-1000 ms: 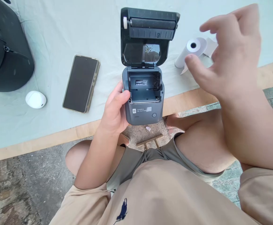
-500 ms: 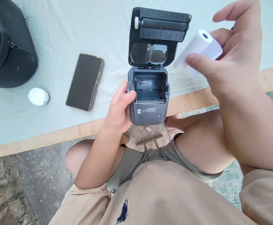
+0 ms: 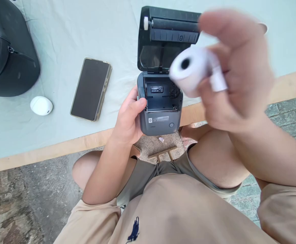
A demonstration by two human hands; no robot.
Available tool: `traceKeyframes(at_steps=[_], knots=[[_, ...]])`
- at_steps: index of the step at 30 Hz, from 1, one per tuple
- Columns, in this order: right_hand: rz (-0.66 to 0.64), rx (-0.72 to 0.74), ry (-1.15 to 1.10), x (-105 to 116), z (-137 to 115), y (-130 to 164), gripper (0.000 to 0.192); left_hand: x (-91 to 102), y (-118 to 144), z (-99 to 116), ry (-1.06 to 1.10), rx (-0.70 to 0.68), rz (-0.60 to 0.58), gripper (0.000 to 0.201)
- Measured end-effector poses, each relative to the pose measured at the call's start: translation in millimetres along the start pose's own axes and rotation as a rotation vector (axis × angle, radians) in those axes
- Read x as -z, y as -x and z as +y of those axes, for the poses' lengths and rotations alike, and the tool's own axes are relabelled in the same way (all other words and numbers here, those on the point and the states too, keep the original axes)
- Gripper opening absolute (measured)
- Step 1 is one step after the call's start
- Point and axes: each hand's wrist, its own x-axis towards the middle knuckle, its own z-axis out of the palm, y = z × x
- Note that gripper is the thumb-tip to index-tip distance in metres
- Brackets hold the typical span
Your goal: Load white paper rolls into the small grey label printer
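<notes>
My left hand (image 3: 129, 118) grips the left side of a dark grey label printer (image 3: 160, 123) at the table's front edge, thumb by the rim of its paper bay. The printer's lid (image 3: 150, 56) stands raised, its black roller facing me, and no roll sits in the bay. Between the thumb and fingers of my right hand (image 3: 239, 71) is a white paper roll (image 3: 188, 76), its hollow core turned toward me and a loose end of paper hanging on the right. The roll hovers over the bay's upper right corner. Motion blurs the right hand.
A dark phone (image 3: 90, 89) lies on the pale cloth (image 3: 61, 34) left of the printer. Farther left are a white oval case (image 3: 41, 105) and a black zippered bag (image 3: 10, 64). The table's wooden edge (image 3: 61, 150) runs above my lap.
My right hand has brought the paper roll left to the printer, and the roll has turned so its end faces me. My left hand and the printer have barely moved.
</notes>
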Motion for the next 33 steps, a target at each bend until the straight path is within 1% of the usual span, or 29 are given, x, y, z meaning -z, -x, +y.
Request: traceKeyframes(at_steps=[3, 5, 10, 13, 16, 18, 21, 23, 25, 26, 29, 31, 33], knots=[[-0.057, 0.032, 0.097, -11.4, -1.7, -2.4, 0.043, -2.3, 0.5, 0.3, -0.029, -0.003, 0.034, 0.035], [-0.072, 0.067, 0.177, -19.7, -1.3, -4.1, 0.038, -4.1, 1.0, 1.6, -0.020, 0.022, 0.035, 0.033], [0.038, 0.273, 0.375, -37.7, -0.6, -4.0, 0.019, -5.2, 2.3, 3.8, 0.038, 0.040, 0.028, 0.028], [0.031, 0.351, 0.457, -39.2, 6.9, -5.4, 0.007, -5.2, 2.7, 3.9, 0.067, 0.052, 0.032, 0.026], [-0.002, 0.441, 0.475, -36.5, 14.6, -7.6, 0.008, -6.1, 3.1, 4.2, 0.053, 0.061, 0.022, 0.026], [0.019, 0.477, 0.457, -35.9, 14.9, -7.3, 0.007, -6.6, 3.4, 4.8, 0.051, 0.068, 0.029, 0.026], [0.044, 0.491, 0.394, -37.9, 8.6, -3.1, 0.005, -6.1, 4.1, 6.1, 0.077, 0.086, 0.052, 0.025], [-0.005, 0.508, 0.381, -39.3, 4.1, -0.1, 0.006, -4.8, 4.7, 6.4, 0.081, 0.089, 0.049, 0.028], [-0.075, 0.516, 0.344, -38.7, 2.6, 0.9, 0.014, -2.8, 5.4, 5.6, 0.061, 0.086, 0.044, 0.028], [-0.085, 0.517, 0.304, -37.4, 3.1, 0.5, 0.016, -1.7, 5.6, 4.7, 0.046, 0.072, 0.043, 0.027], [-0.046, 0.469, 0.212, -31.1, 6.5, -2.4, 0.012, 1.4, 5.5, 1.2, 0.003, 0.006, 0.035, 0.030], [-0.045, 0.419, 0.263, -27.7, 7.5, -3.0, 0.013, 2.9, 4.9, -0.3, -0.031, -0.026, 0.023, 0.035], [-0.085, 0.374, 0.328, -26.7, 6.5, -1.4, 0.015, 3.4, 4.2, -0.4, -0.054, -0.022, 0.025, 0.039]])
